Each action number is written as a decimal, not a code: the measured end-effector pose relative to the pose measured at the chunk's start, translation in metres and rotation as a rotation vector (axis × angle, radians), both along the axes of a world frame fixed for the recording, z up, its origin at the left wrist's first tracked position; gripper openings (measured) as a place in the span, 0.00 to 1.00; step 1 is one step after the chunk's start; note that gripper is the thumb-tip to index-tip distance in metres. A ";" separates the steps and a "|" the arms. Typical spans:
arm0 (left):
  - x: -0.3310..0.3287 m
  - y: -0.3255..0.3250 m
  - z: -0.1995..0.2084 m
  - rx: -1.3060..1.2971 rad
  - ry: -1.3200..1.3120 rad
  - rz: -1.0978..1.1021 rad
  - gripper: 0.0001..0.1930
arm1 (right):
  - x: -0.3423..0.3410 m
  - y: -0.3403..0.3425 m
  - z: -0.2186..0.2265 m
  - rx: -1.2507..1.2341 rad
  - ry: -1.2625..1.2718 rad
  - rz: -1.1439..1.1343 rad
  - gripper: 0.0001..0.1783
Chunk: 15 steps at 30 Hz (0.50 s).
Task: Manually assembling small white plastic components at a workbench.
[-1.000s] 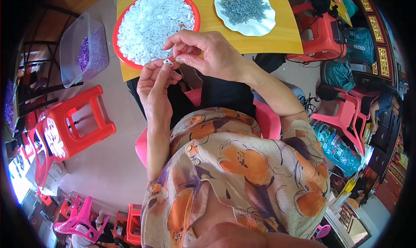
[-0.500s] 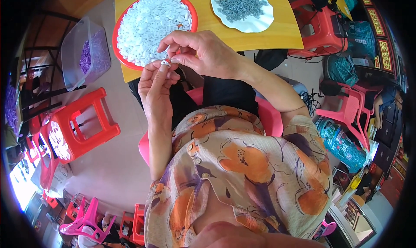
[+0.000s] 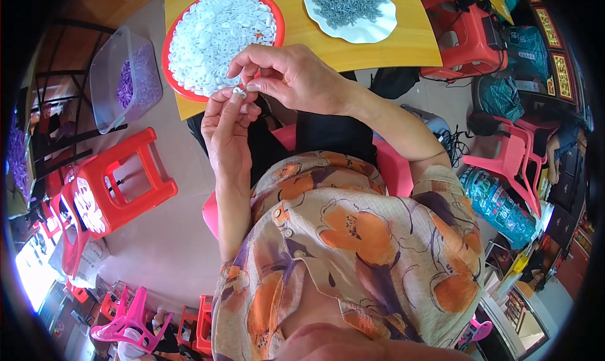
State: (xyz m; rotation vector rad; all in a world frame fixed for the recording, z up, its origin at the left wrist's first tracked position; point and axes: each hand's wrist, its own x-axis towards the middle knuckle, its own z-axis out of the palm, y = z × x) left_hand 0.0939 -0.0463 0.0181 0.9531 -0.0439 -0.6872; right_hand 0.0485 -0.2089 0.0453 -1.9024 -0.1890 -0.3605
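At the near edge of the yellow surface point(image 3: 409, 49), the left hand point(image 3: 227, 120) pinches a small white piece point(image 3: 239, 91) between thumb and forefinger. The right hand point(image 3: 293, 78) is close beside it, thumb near the piece; whether its fingertips clamp anything, I cannot tell. Beyond them, a red tray point(image 3: 280, 30) holds heaped white pieces point(image 3: 217, 39); to its right, a wavy-rimmed white plate point(image 3: 373, 34) carries small grey parts point(image 3: 346, 5).

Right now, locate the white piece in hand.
Head view, upper left of centre: the white piece is pinched in the left hand, near the red tray.
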 end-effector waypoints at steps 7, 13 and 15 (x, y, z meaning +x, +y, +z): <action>-0.002 0.000 0.002 0.016 -0.019 0.017 0.04 | -0.001 0.002 -0.002 -0.014 -0.013 -0.015 0.10; -0.003 -0.003 0.003 -0.032 0.057 0.027 0.04 | -0.003 0.004 -0.005 0.075 0.017 -0.023 0.09; -0.002 -0.003 0.002 -0.040 0.062 0.027 0.04 | -0.003 0.005 -0.005 0.130 0.021 -0.020 0.09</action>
